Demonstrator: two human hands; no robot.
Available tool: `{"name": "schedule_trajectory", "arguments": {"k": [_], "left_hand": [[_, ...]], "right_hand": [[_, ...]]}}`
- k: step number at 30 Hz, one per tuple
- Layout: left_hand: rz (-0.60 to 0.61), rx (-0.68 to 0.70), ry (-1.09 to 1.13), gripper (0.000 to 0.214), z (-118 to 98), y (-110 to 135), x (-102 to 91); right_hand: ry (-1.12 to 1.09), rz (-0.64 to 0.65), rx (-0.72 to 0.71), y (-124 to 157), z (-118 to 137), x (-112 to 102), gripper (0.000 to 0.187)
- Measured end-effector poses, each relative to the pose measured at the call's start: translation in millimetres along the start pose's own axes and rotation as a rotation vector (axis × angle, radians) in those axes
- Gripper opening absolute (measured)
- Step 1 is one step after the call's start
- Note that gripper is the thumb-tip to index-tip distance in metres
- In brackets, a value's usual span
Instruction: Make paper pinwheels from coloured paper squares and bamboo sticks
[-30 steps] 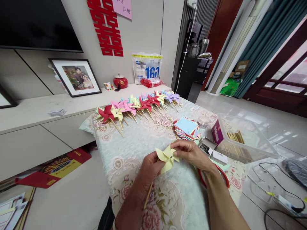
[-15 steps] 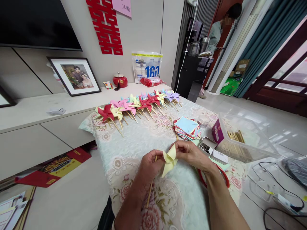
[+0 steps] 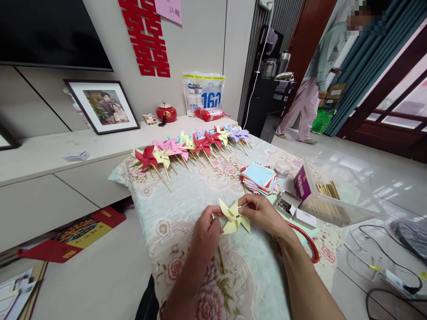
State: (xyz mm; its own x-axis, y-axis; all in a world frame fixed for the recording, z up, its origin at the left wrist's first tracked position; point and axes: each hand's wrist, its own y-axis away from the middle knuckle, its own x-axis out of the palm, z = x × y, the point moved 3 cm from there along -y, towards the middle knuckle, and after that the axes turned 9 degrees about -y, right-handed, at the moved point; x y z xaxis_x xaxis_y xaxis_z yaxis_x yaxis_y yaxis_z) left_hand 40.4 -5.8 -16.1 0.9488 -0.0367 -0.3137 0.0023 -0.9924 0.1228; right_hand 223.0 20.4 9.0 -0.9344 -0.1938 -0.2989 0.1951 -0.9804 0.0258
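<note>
Over the flowered tablecloth, my left hand pinches a thin wooden stick that slants down towards me. A pale yellow paper pinwheel faces up between my hands, a dark pin head at its centre. My right hand has thumb and fingers closed on the pinwheel's right side. My left fingertips lie at its left blade. Beyond my hands stands a row of finished pinwheels in red, pink, yellow and purple. A stack of coloured paper squares lies just past my right hand.
Right of my hands are a small box of metal pins, red-handled scissors partly under my forearm, and a clear plastic bin holding wooden sticks. A person walks at the back right. Cables lie on the floor.
The pinwheel has turned from edge-on to facing up, its blades now spread. The stick's lower end has swung right. The person behind has stepped from the doorway to the right.
</note>
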Motion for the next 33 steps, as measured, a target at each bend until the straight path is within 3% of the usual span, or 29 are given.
{"name": "schedule_trajectory", "arguments": {"k": [4, 9, 13, 17, 24, 33], "left_hand": [[-0.034, 0.030, -0.110, 0.027, 5, -1, 2.0], [-0.224, 0.240, -0.266, 0.023, 1, 3, 3.3], [-0.156, 0.366, -0.401, 0.030, -7, 6, 9.6], [-0.148, 0.325, -0.533, 0.032, -5, 5, 12.7], [-0.103, 0.264, -0.609, 0.023, -2, 2, 15.4], [-0.082, 0.224, -0.707, 0.019, -3, 2, 18.4]], "right_hand": [[0.046, -0.040, -0.008, -1, -5, -1, 0.016], [0.117, -0.058, -0.015, -3, -7, 0, 0.017], [0.174, -0.042, -0.060, -2, 0, 5, 0.014], [0.240, -0.018, -0.121, -3, 3, 8, 0.014], [0.391, -0.179, -0.302, 1, 8, 4, 0.017], [0.504, 0.063, -0.225, 7, 19, 20, 0.021]]}}
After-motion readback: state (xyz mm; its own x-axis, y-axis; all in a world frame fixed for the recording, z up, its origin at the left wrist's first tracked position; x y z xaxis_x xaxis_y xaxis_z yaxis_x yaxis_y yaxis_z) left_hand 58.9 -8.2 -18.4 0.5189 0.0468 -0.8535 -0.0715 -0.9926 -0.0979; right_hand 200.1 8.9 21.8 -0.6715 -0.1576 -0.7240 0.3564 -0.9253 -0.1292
